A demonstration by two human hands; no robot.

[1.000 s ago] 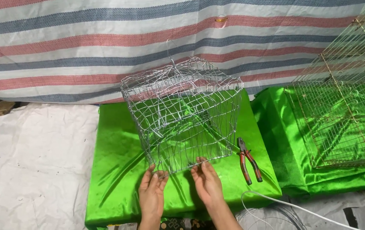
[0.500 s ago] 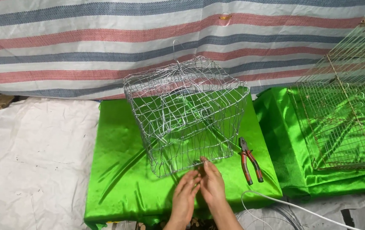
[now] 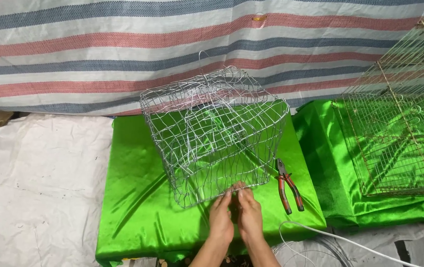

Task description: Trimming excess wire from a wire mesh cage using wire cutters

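A silver wire-mesh cage (image 3: 212, 133) stands on a bright green cloth (image 3: 138, 198). My left hand (image 3: 220, 217) and my right hand (image 3: 249, 212) are pressed side by side at the cage's near bottom edge. The fingertips of both pinch the lowest wire there. Red-handled pliers (image 3: 288, 187) lie on the cloth just right of the cage, a short way from my right hand.
A larger rusty wire cage (image 3: 400, 123) sits on a second green cloth at the right. A striped red, blue and white tarp (image 3: 123, 44) hangs behind. White sheeting (image 3: 29, 188) covers the floor at left. A white cable and loose wire coils (image 3: 321, 237) lie at lower right.
My hands have come together from apart, the left one sliding right along the cage's bottom edge to meet the right. The cage has barely shifted.
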